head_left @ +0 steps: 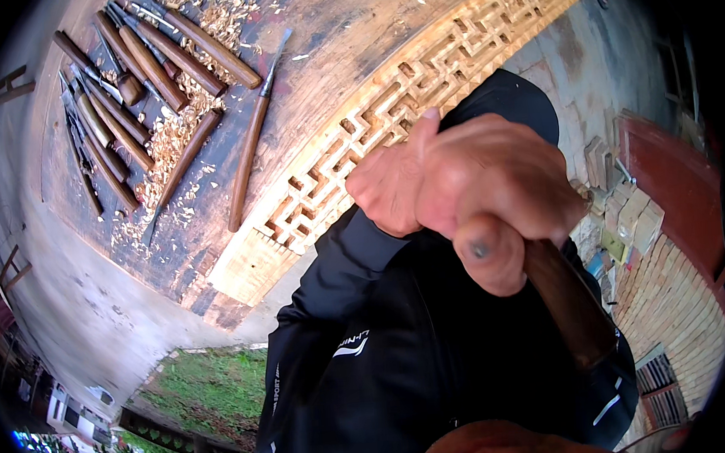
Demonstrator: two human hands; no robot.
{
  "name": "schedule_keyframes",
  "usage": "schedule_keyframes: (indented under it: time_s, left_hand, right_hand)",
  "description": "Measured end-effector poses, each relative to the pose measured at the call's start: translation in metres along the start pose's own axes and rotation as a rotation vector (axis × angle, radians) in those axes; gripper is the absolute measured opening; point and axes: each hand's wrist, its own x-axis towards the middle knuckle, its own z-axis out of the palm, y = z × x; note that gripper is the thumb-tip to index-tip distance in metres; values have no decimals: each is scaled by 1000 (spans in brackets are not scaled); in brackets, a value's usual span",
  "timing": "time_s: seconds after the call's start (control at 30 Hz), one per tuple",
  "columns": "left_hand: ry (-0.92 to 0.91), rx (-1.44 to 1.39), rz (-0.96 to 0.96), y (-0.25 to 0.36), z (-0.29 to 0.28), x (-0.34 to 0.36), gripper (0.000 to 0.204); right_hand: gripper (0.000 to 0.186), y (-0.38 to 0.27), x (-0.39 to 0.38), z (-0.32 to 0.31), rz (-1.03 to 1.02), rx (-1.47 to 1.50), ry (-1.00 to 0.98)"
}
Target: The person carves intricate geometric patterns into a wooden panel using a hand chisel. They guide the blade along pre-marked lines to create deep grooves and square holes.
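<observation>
A long pale carved wooden panel (259,266) with a fretwork pattern lies along the near edge of the workbench (314,47). My left hand (383,190) is curled at the panel's near edge, partly behind my right hand; what it holds is hidden. My right hand (497,181), large and close to the camera, is wrapped round a dark wooden handle (568,301) that slants down to the lower right; its working end is out of sight. A single chisel (249,159) lies just left of the panel.
Several wooden-handled carving tools (149,61) lie among pale shavings (176,138) on the bench's left. Concrete ground (110,300) surrounds it, with grass (198,386) at lower left. Stacked bricks (665,283) and a red board (667,191) stand at the right.
</observation>
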Motion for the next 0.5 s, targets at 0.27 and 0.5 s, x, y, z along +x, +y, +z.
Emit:
schedule_keyframes:
  time_s: [0.27, 0.5]
  left_hand:
    - [-5, -21, 108, 7, -8, 11, 45]
    - [-267, -128, 201, 32, -21, 33, 54]
  right_hand:
    - [33, -11, -3, -17, -3, 145, -19]
    - [47, -38, -29, -57, -114, 205, -181]
